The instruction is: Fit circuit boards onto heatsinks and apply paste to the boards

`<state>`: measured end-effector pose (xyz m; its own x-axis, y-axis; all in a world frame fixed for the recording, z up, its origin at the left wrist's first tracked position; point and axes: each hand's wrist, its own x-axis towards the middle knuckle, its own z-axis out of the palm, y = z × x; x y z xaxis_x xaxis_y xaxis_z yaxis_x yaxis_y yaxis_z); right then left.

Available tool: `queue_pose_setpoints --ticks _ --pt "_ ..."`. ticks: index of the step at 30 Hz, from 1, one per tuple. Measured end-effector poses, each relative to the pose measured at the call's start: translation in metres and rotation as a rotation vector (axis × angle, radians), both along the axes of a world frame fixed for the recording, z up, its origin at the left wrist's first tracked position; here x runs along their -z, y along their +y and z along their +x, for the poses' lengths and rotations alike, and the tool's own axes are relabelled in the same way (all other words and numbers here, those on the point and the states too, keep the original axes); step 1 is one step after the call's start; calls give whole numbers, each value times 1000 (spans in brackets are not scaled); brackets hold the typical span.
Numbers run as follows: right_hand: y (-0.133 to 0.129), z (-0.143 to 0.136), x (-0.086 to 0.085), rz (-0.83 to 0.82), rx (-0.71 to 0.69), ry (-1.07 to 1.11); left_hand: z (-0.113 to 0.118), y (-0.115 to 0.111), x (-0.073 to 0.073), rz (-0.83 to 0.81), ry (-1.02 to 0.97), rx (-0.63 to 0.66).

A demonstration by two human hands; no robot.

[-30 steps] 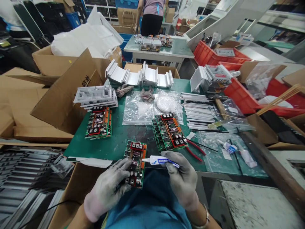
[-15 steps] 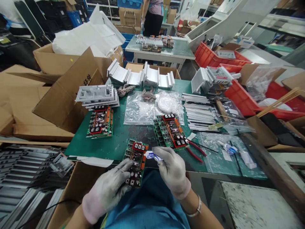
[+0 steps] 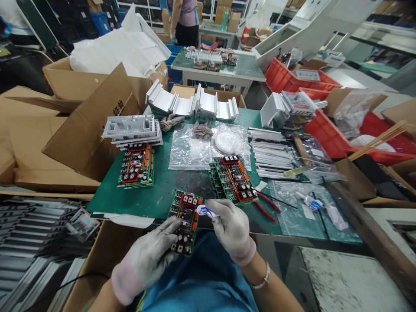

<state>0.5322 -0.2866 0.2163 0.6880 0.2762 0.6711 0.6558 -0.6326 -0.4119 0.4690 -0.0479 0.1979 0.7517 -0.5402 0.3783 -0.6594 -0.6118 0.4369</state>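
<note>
A green circuit board with red-framed components and orange connectors lies tilted at the table's front edge. My gloved left hand grips its left side, thumb and fingers closed on it. In my gloved right hand is a small white tube with blue print, pinched between thumb and fingers. The tube's tip is at the board's upper right edge; whether it touches cannot be seen. To the right of the held board, more circuit boards lie overlapped. Another board stack sits at the left.
Red-handled pliers lie right of the boards. Beyond are white strips, plastic bags and aluminium profiles. Grey plastic frames are stacked at left, beside an open carton. Another person stands behind the far table.
My right hand has shifted slightly left with the tube, closer over the board. My left hand and the board stay put. The person at the back has moved left.
</note>
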Motion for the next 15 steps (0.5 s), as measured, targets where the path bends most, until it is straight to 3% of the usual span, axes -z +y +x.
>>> queue_pose_setpoints --ticks 5,8,11,15 --pt "-2 -1 0 55 -24 26 -1 -1 2 -15 4 -7" --pt "-6 -9 1 193 -25 93 -2 -1 3 -19 1 -25" --pt "-9 -20 4 444 64 224 -2 -1 2 8 -9 -43" --pt "-15 -30 7 918 294 418 -1 1 4 26 -26 -48"
